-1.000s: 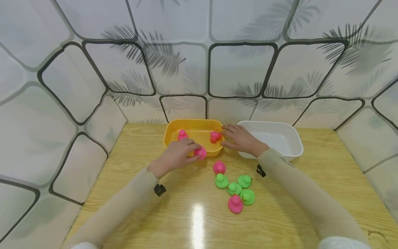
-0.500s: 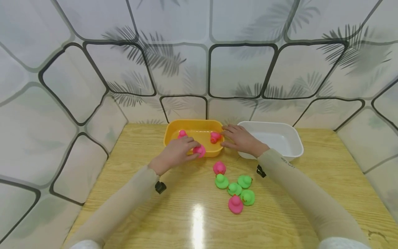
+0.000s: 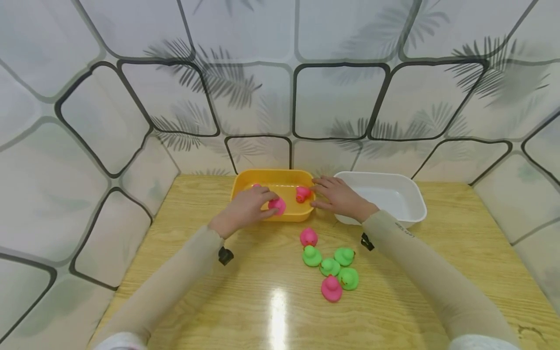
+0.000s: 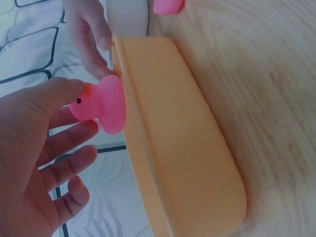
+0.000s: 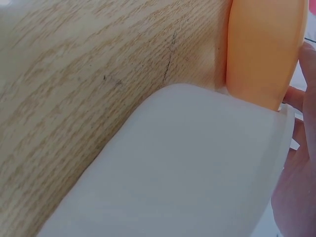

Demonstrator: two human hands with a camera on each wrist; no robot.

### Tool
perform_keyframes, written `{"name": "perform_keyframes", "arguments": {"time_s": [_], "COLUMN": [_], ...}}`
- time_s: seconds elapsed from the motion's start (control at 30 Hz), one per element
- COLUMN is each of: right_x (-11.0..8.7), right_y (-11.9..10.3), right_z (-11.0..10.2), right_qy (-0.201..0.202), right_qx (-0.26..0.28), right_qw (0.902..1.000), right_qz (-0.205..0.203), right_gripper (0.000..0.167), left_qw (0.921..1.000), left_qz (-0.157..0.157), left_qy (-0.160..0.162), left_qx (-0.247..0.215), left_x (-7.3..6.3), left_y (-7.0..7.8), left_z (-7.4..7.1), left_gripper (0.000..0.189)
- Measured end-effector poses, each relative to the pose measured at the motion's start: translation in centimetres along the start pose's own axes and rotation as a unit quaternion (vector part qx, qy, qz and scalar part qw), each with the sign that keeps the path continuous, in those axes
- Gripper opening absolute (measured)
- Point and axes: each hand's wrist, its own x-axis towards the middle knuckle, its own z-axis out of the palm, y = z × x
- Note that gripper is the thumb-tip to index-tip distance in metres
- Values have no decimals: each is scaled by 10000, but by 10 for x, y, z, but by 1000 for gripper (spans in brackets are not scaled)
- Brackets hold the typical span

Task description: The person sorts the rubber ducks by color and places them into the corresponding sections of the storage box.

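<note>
My left hand (image 3: 246, 206) pinches a pink rubber duck (image 4: 106, 103) by its head between thumb and fingers. The held duck is over the front rim of the yellow-orange basin (image 3: 249, 173). Inside that basin, one pink duck (image 3: 303, 193) lies tipped near the right end. Another pink duck (image 3: 256, 185) is mostly hidden behind my left hand. My right hand (image 3: 341, 197) lies across the space between the two basins, its stretched fingers at the orange basin's right rim. Beneath the right wrist is the white basin (image 3: 417, 206), with nothing seen in it.
On the wooden table (image 3: 197, 301), in front of the basins, sits a cluster of several green ducks (image 3: 330, 267). A pink duck (image 3: 308, 237) is at its far end, and another pink duck (image 3: 331, 288) at its near end. A patterned wall (image 3: 337, 104) stands right behind the basins.
My left hand has moved the pink duck slightly back and left, from the front of the orange basin to over its rim. The right hand has stayed in place.
</note>
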Motion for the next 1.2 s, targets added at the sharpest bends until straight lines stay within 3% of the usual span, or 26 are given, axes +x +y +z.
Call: {"name": "perform_keyframes", "arguments": {"time_s": [0.33,0.73,0.93,1.03,1.2], "right_x": [-1,-1,-2,-2,-2], "right_y": [-3,-4,-4,-4,-3], "right_z": [-1,0,0,0,2], "right_qy": [5,82,135,156,198], "right_qx": [2,-53,-71,-82,-93], "right_qw": [10000,9999,9999,9998,9998], "right_qz": [58,51,27,6,-39], "right_gripper": [69,68,68,67,67], "left_qw": [9999,9982,9967,9969,9995], "left_qz": [-141,-568,-718,-672,-284], "left_qy": [97,-175,-306,-298,-58], "left_qx": [12,-56,-224,-268,-141], "left_x": [13,18,16,13,9], "left_y": [-12,-25,-31,-31,-25], "left_z": [-4,3,6,8,10], "left_gripper": [25,25,34,36,29]}}
